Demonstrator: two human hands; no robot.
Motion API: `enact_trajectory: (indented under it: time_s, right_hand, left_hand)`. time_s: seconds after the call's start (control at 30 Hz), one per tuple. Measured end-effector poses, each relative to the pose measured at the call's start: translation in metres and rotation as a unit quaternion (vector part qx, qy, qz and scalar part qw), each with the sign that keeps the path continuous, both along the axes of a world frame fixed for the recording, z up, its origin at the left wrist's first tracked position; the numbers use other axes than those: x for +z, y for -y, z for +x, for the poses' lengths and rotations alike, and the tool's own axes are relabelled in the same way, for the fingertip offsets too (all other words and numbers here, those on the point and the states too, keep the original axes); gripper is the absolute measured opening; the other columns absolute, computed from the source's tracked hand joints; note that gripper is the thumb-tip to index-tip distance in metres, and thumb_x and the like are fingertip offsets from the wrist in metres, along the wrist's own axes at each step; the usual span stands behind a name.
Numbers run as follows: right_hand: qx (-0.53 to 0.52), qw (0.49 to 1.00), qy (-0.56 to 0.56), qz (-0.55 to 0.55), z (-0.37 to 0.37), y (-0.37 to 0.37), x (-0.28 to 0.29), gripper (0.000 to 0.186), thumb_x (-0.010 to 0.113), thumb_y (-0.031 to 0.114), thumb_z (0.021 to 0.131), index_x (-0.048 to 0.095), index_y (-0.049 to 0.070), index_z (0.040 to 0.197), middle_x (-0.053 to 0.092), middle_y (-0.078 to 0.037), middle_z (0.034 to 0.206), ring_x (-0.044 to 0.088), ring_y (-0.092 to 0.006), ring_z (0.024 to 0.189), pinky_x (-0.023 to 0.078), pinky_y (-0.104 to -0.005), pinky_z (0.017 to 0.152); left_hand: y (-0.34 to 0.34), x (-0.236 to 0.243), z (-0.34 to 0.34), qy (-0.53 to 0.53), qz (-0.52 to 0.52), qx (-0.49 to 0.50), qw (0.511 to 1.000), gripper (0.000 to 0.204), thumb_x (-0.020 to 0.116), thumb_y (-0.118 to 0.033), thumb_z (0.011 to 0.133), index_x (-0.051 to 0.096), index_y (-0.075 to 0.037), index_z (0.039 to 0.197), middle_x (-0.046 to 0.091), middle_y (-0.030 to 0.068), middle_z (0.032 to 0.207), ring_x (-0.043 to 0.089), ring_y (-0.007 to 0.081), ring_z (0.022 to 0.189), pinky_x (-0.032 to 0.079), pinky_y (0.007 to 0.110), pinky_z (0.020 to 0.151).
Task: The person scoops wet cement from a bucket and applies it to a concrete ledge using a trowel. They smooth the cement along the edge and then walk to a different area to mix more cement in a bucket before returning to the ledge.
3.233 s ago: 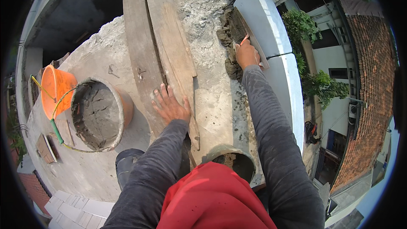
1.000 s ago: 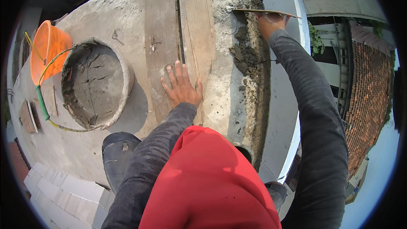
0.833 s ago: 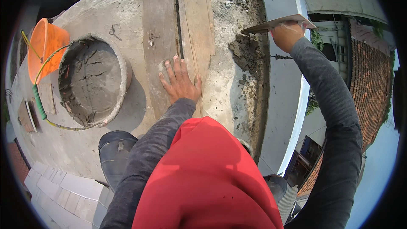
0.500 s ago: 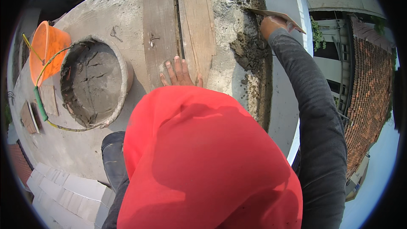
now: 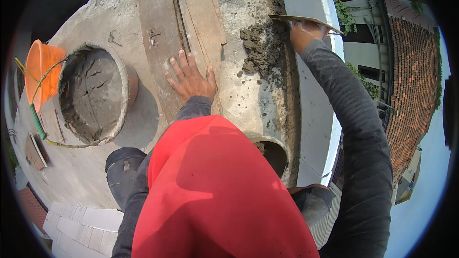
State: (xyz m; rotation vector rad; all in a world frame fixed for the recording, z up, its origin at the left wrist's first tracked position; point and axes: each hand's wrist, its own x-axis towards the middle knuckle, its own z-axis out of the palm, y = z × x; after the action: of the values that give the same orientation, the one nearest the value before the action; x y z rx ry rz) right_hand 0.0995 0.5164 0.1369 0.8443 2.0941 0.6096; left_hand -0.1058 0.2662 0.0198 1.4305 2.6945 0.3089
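A: What's in the buckets?
B: The big mortar bucket (image 5: 129, 83) on the left holds grey mortar, cracked across the top, and its green-gripped handle hangs over the near side. An orange bucket (image 5: 51, 64) leans just beside it, its inside turned mostly away.
A: And the round container (image 5: 268, 139) near the knees?
B: Shadowed, and partly behind the red cloth (image 5: 220, 186); I can't fairly say what it holds.
A: Where's the trowel (image 5: 299, 17)?
B: In the right hand (image 5: 307, 35), seen nearly edge-on, reaching from the mortar strip across the pale blocks (image 5: 315, 110). The fingers are curled tight on it, though its handle is hidden.
A: The left hand (image 5: 192, 77)?
B: Pressed flat on the wooden planks (image 5: 198, 19), fingers spread, gripping nothing.
A: What's the surface like?
B: A rough concrete slab (image 5: 91, 174), sunlit, with a dark clump of mortar (image 5: 260, 48) between planks and blocks. It's outdoors and high up: past the blocks are leaves, a white wall and a tiled roof (image 5: 413, 91).
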Motion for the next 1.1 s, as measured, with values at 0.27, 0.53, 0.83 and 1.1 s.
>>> enact_trajectory:
  time_s: [0.27, 0.53, 0.83, 1.1]
  right_hand:
    - [0.069, 0.987, 0.073, -0.127, 0.047, 0.105, 0.015, 0.031, 0.052, 0.021, 0.098, 0.073, -0.001, 0.103, 0.074, -0.017, 0.089, 0.071, -0.0347, 0.084, 0.054, -0.0471, 0.074]
    - [-0.091, 0.983, -0.157, -0.018, -0.021, 0.002, 0.020, 0.042, 0.046, 0.031, 0.104, 0.076, 0.002, 0.098, 0.075, -0.017, 0.094, 0.074, -0.0322, 0.084, 0.057, -0.0499, 0.071]
    - [0.078, 0.988, -0.039, -0.128, 0.032, 0.148, 0.022, 0.035, 0.053, 0.008, 0.094, 0.060, -0.005, 0.126, 0.068, -0.018, 0.108, 0.067, -0.0335, 0.101, 0.048, -0.0460, 0.094]
    - [0.004, 0.999, 0.008, -0.049, 0.039, 0.054, 0.007, 0.018, 0.059, 0.006, 0.091, 0.072, -0.002, 0.100, 0.072, -0.015, 0.095, 0.071, -0.0264, 0.081, 0.055, -0.0386, 0.058]
  left_hand:
    - [0.006, -0.006, -0.009, -0.026, -0.032, 0.012, 0.999, 0.075, 0.050, -0.051, 0.094, 0.032, -0.010, 0.155, 0.016, 0.0088, 0.166, 0.007, 0.0335, 0.154, 0.009, 0.062, 0.120]
    - [0.005, -0.003, -0.003, -0.021, -0.035, 0.004, 0.999, 0.077, 0.050, -0.054, 0.094, 0.032, -0.011, 0.155, 0.016, 0.0091, 0.165, 0.007, 0.0330, 0.154, 0.009, 0.063, 0.120]
    - [0.010, -0.014, -0.006, -0.048, -0.010, 0.020, 0.999, 0.072, 0.049, -0.053, 0.096, 0.037, -0.011, 0.152, 0.021, 0.0082, 0.164, 0.009, 0.0320, 0.154, 0.009, 0.061, 0.120]
    - [0.001, -0.015, 0.012, -0.055, -0.020, 0.010, 0.998, 0.071, 0.049, -0.054, 0.096, 0.037, -0.013, 0.153, 0.022, 0.0056, 0.164, 0.012, 0.0304, 0.154, 0.011, 0.060, 0.120]
